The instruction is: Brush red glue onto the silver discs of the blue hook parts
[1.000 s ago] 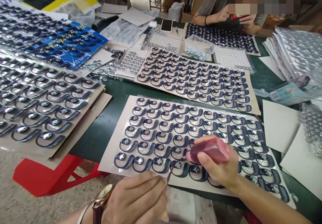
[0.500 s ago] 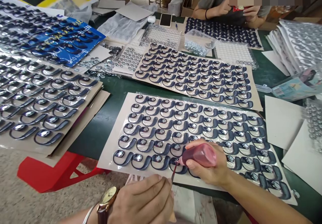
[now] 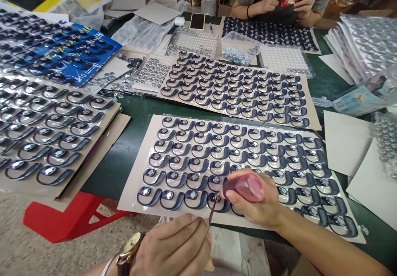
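Observation:
My right hand (image 3: 260, 201) grips a squeeze bottle (image 3: 246, 188) of red liquid, tilted with its nozzle down at a dark curved piece in the nearest row of the front sheet (image 3: 133, 197). My left hand (image 3: 173, 243), with a watch (image 3: 132, 243) on its wrist, is closed on a thin pointed tool (image 3: 212, 214). The tool's dark tip meets the same piece, close beside the nozzle. Pale round stones sit in the heads of many curved pieces (image 3: 169, 197) on this sheet. My palm hides most of the tool's handle.
A second sheet of curved pieces (image 3: 231, 88) lies behind, and more sheets (image 3: 58, 143) are stacked at left. A clear box of stones (image 3: 237, 55), a bead tray (image 3: 151, 71) and a phone (image 3: 197, 21) stand farther back. Across the table, a person's hands (image 3: 269, 3) hold something red.
The whole view has shifted slightly. Both hands keep their holds, and the tool tip and nozzle stay at the same curved piece.

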The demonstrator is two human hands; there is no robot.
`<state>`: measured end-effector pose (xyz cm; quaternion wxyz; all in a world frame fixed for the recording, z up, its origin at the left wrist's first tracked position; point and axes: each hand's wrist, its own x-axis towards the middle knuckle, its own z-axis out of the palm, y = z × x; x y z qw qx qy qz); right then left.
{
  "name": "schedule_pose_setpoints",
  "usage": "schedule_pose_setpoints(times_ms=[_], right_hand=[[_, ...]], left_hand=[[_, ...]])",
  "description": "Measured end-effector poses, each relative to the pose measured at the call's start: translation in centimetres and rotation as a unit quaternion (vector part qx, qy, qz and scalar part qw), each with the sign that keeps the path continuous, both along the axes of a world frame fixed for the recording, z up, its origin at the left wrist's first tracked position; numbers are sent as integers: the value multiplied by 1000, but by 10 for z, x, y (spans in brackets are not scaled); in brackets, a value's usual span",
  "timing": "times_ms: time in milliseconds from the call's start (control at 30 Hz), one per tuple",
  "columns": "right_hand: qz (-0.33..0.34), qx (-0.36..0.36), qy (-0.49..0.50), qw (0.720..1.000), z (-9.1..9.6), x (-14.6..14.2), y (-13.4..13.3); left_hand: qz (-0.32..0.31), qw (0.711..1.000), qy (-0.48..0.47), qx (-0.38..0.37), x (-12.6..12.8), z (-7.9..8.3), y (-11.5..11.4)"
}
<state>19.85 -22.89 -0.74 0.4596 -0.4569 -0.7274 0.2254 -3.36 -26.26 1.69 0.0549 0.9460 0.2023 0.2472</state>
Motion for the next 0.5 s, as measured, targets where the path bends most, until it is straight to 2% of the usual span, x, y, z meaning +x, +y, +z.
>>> schedule_pose_setpoints(times_ms=[167, 300, 500], right_hand=[[-12, -10, 1, 1000, -1, 1, 0], [-10, -11, -6, 1000, 1, 2, 1], [-19, 5, -4, 1000, 5, 2, 2]], left_hand=[[-4, 1000, 4, 8, 1, 4, 5], [-24, 998, -29, 41, 1, -1, 8], [-27, 999, -31, 35, 0, -3, 12]])
